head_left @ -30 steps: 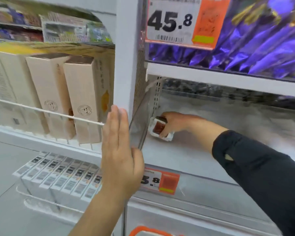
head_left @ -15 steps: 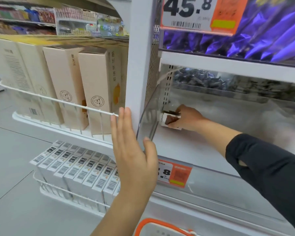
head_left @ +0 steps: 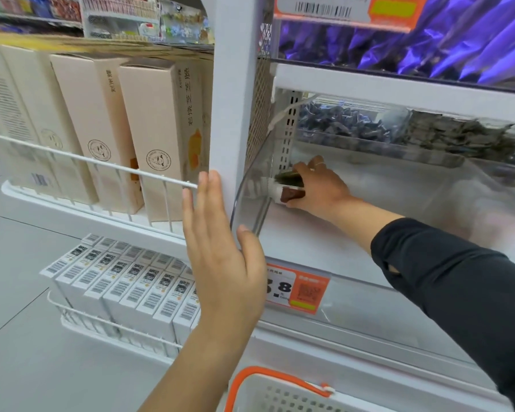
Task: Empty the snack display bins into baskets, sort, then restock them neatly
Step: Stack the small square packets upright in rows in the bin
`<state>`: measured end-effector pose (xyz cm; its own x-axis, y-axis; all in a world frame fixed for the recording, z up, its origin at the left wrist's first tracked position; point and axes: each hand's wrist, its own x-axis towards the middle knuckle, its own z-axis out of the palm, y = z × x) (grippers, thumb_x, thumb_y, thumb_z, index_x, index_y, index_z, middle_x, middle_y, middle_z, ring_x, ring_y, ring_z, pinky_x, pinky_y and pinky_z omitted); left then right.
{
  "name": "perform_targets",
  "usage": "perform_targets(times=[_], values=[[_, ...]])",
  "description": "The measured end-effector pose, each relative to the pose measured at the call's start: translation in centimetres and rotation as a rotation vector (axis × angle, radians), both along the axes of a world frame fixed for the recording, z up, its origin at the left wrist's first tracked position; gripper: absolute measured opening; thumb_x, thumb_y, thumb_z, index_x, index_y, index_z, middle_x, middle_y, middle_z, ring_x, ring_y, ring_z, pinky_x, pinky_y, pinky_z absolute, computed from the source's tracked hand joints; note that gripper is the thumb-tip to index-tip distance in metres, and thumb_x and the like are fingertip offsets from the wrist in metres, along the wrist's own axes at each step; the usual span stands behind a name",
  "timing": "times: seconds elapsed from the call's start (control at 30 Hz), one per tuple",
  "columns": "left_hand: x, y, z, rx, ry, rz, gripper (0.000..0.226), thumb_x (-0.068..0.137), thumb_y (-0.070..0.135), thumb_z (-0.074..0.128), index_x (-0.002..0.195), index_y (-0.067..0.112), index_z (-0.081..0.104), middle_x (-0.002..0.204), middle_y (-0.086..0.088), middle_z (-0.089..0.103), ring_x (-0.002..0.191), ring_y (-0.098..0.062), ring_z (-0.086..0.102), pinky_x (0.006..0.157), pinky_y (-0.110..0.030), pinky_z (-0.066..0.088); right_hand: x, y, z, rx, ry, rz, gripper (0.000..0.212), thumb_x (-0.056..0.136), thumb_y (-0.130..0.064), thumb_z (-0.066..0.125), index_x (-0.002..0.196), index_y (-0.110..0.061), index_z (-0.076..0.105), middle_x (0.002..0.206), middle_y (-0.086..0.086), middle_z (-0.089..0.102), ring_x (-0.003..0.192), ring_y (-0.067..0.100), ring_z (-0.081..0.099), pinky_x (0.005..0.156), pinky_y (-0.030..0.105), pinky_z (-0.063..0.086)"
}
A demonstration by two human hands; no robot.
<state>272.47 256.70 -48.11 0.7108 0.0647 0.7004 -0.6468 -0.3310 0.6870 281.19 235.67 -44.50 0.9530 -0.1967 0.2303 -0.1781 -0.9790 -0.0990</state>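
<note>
My right hand [head_left: 317,187] reaches deep into the clear plastic display bin [head_left: 428,295] and grips small snack packets [head_left: 289,190], white with a dark red panel, at the bin's back left corner. My left hand [head_left: 220,254] is flat with straight fingers, its thumb touching the bin's clear left wall by the white shelf post [head_left: 235,99]. A white basket with an orange handle [head_left: 268,382] shows at the bottom edge, below the bin.
Purple foil packs [head_left: 443,40] fill the bin above; dark wrapped snacks [head_left: 399,135] fill a bin behind. An orange price tag [head_left: 298,288] sits on the bin front. Tall beige boxes [head_left: 158,138] stand on the left shelf, white boxes [head_left: 131,289] below.
My right hand has pushed the packets further into the bin's back left corner. My left hand has stayed flat at the bin's left wall while the view shifted down and left.
</note>
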Motion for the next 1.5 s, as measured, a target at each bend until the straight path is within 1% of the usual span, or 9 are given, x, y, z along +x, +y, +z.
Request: perform_targets(times=[0.17,0.27,0.37,0.67,0.83,1.0,1.17,1.4,1.5], values=[[0.0,0.1,-0.1,0.014,-0.008,0.009,0.068,0.091,0.005,0.041,0.152,0.019,0.016,0.16,0.006,0.018,0.15,-0.014,0.003,0.121,-0.024,0.004,-0.2,0.0,0.5,0.171,0.013,-0.3,0.104,0.072,-0.061,0.072,0.145,-0.007,0.022,0.143,0.016,0.04,0.12,0.034,0.052,0.084,0.033,0.047],[0.0,0.1,-0.1,0.011,-0.009,0.012,0.067,0.091,0.006,0.04,0.152,0.019,0.016,0.16,0.006,0.018,0.15,-0.015,0.003,0.121,-0.026,0.005,-0.1,0.3,0.3,0.451,0.083,-0.357,0.074,0.08,-0.047,0.071,0.134,-0.004,0.043,0.12,0.007,0.058,0.109,0.026,0.058,0.077,0.026,0.045],[0.0,0.0,0.0,0.006,-0.009,0.01,0.067,0.091,0.006,0.04,0.153,0.019,0.016,0.16,0.006,0.018,0.15,-0.014,0.003,0.121,-0.026,0.005,0.8,1.2,-0.4,0.746,0.072,-0.354,0.043,0.093,-0.021,0.059,0.132,-0.004,0.048,0.122,0.005,0.055,0.115,0.025,0.053,0.095,0.025,0.041],[0.2,-0.1,-0.1,-0.006,-0.023,0.024,0.067,0.089,0.003,0.04,0.152,0.017,0.018,0.159,0.002,0.021,0.15,-0.017,0.007,0.122,-0.029,0.007,1.7,1.8,-0.6,0.84,-0.058,-0.403,0.081,0.077,-0.028,0.078,0.14,-0.005,0.033,0.13,0.012,0.054,0.116,0.03,0.055,0.095,0.04,0.051],[0.2,0.0,-0.2,0.001,-0.024,0.018,0.068,0.09,0.004,0.04,0.152,0.02,0.016,0.16,0.005,0.02,0.15,-0.014,0.004,0.122,-0.029,0.007,1.3,0.5,-0.7,0.804,-0.008,-0.3,0.06,0.077,-0.039,0.078,0.12,-0.008,0.051,0.113,0.006,0.058,0.098,0.022,0.055,0.078,0.03,0.047],[0.2,0.0,-0.2,0.011,-0.024,0.021,0.068,0.089,0.004,0.04,0.152,0.018,0.017,0.16,0.004,0.02,0.15,-0.015,0.005,0.122,-0.028,0.007,1.2,0.6,-0.6,0.885,-0.011,-0.312,0.073,0.071,-0.043,0.082,0.124,-0.003,0.052,0.121,0.008,0.06,0.107,0.025,0.058,0.092,0.037,0.052],[0.3,0.1,-0.2,0.023,-0.033,0.027,0.067,0.089,0.005,0.041,0.152,0.016,0.019,0.159,0.003,0.021,0.15,-0.016,0.007,0.121,-0.028,0.008,0.5,0.4,-0.9,0.751,0.08,-0.285,0.041,0.081,-0.032,0.076,0.104,-0.013,0.048,0.101,0.003,0.051,0.093,0.019,0.048,0.078,0.025,0.039],[0.2,0.1,-0.1,0.026,-0.036,0.035,0.067,0.09,0.005,0.042,0.152,0.016,0.019,0.159,0.004,0.021,0.149,-0.016,0.007,0.122,-0.029,0.009,0.9,0.8,-0.6,1.005,0.004,-0.339,0.055,0.081,-0.035,0.076,0.122,-0.005,0.053,0.106,0.008,0.056,0.073,0.017,0.053,0.06,0.024,0.049],[0.3,0.0,-0.2,0.027,-0.041,0.042,0.067,0.089,0.004,0.042,0.152,0.015,0.02,0.159,0.003,0.022,0.149,-0.018,0.008,0.122,-0.029,0.009,1.3,0.7,-1.0,0.99,-0.013,-0.355,0.056,0.083,-0.041,0.072,0.121,-0.005,0.052,0.1,0.008,0.057,0.076,0.019,0.056,0.07,0.03,0.054]])
